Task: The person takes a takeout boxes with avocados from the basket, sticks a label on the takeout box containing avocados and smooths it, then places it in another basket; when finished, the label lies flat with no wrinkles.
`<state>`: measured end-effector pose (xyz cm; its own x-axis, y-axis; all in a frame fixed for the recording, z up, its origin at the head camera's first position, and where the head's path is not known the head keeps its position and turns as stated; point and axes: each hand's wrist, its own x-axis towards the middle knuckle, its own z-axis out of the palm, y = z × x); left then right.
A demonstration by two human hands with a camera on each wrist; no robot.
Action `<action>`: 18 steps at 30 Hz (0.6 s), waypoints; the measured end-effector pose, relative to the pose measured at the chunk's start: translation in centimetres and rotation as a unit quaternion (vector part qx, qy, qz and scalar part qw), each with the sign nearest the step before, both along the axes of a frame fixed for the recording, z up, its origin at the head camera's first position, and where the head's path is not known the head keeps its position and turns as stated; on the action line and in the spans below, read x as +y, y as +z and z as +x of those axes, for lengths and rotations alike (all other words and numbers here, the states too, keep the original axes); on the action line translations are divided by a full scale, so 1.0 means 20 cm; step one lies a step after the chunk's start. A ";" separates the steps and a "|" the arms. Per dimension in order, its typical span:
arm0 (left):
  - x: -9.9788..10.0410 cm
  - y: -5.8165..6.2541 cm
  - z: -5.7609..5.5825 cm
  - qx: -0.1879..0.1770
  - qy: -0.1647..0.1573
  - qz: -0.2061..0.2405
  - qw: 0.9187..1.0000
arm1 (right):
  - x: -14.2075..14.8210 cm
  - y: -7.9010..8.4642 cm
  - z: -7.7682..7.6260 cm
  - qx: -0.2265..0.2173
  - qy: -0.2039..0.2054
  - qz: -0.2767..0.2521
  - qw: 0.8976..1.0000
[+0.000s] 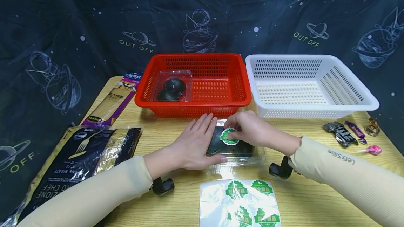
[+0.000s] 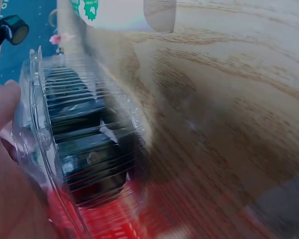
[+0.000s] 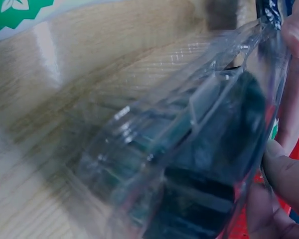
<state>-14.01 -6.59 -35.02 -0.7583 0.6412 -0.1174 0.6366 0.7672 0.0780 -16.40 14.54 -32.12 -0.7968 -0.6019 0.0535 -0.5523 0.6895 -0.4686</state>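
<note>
Grip, left: left hand (image 1: 194, 145) is lying flat with straight fingers against the left side of the clear box (image 1: 235, 150), steadying it without curling round it.
Grip, right: right hand (image 1: 252, 129) is pressing its fingertips down on the green sticker (image 1: 229, 136) on the box lid; the fingers are bent onto the sticker, pinching nothing that I can make out.
Box: it is sitting on the desk (image 1: 164, 139) just in front of the red basket (image 1: 221, 106), with something dark inside.
Risk, sticker: the label is possibly going on creased or crooked, since the thin lid is likely flexing under the fingertips.
Risk, box: it may be sliding on the smooth wood if the flat hand eases off, as nothing else is bracing it.
Risk, sheet: the sticker sheet (image 1: 240, 202) is lying near the forearms, so a sleeve could be dragging it.
Surface: pale wood grain, also carrying a white basket (image 1: 347, 106), pasta packets (image 1: 85, 157) and sweets (image 1: 350, 132).
Room: dark space-print cloth (image 1: 94, 20) is hanging behind the desk.
</note>
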 end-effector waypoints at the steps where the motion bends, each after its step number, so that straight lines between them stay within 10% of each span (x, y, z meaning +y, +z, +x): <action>1: 0.00 0.00 0.00 -0.001 0.000 -0.001 1.000 | 0.00 0.00 0.00 0.002 0.002 0.001 1.000; 11: 0.00 0.00 0.00 -0.004 0.001 -0.002 1.000 | 0.04 -0.03 0.04 0.073 0.032 0.017 0.997; 18: 0.01 0.00 0.00 0.000 -0.001 -0.003 1.000 | 0.06 -0.04 0.15 0.173 0.130 0.082 0.973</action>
<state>-14.02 -6.46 -35.04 -0.7575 0.6415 -0.1210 0.6376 0.7668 0.0739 -13.39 15.66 -33.00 -0.5679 -0.8035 0.1784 -0.8231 0.5554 -0.1186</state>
